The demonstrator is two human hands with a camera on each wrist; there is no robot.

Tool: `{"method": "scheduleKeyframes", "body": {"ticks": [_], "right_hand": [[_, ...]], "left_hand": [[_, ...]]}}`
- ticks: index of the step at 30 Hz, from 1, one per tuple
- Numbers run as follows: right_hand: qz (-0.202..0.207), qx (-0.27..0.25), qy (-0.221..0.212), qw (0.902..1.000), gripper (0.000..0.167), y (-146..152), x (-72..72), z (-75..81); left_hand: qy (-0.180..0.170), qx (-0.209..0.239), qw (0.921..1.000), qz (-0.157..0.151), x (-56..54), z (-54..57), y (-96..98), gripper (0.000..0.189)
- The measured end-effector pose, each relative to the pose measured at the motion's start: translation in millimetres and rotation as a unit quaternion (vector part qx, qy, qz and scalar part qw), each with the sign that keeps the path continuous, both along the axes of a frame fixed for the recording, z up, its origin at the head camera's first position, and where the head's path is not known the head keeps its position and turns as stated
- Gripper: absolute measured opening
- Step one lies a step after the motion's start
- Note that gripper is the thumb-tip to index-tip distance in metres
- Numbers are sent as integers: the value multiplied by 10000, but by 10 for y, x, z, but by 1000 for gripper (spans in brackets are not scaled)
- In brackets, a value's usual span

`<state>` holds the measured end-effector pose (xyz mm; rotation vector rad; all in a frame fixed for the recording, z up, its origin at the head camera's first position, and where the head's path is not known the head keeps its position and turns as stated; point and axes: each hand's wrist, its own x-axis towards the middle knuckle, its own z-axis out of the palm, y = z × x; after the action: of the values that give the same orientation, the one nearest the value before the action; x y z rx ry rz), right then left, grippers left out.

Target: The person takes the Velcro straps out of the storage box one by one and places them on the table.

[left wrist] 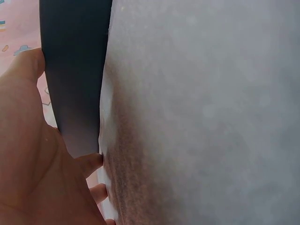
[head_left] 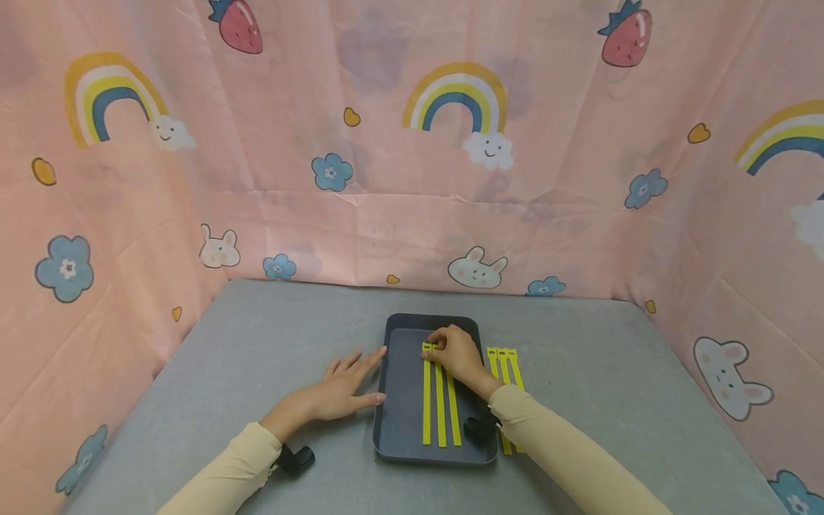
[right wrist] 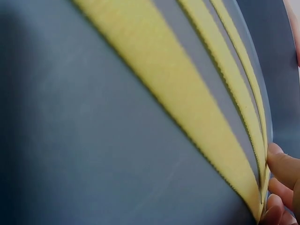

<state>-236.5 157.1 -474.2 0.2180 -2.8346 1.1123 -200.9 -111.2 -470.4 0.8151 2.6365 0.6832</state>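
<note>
A dark grey tray (head_left: 400,408) lies on the table, with three yellow cable-tie straps (head_left: 440,415) side by side lengthwise inside it. My right hand (head_left: 460,355) reaches over the tray's right side. Its thumb and curled fingers pinch at the slotted head of the leftmost yellow strap (head_left: 427,408); they partly cover the neighbouring heads. In the right wrist view, the straps (right wrist: 187,108) run toward the fingertips. My left hand (head_left: 335,392) lies with fingers spread, and its fingertips touch the tray's left edge. The left wrist view shows the tray's dark side wall (left wrist: 75,84) beside the thumb and fingers.
Three more yellow straps (head_left: 504,365) lie on the grey table (head_left: 592,365) just right of the tray, partly hidden by the right forearm. A black wrist camera (head_left: 296,460) sits at the left wrist. A pink printed curtain (head_left: 386,229) encloses the table's back and sides.
</note>
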Motion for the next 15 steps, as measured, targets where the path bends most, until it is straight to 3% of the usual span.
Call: {"method": "scheduleKeyframes", "body": {"ticks": [15], "right_hand": [[174, 73, 336, 9993, 24, -29, -7, -26]], "left_hand": [[-10, 45, 10000, -12, 11, 17, 1, 82]]}}
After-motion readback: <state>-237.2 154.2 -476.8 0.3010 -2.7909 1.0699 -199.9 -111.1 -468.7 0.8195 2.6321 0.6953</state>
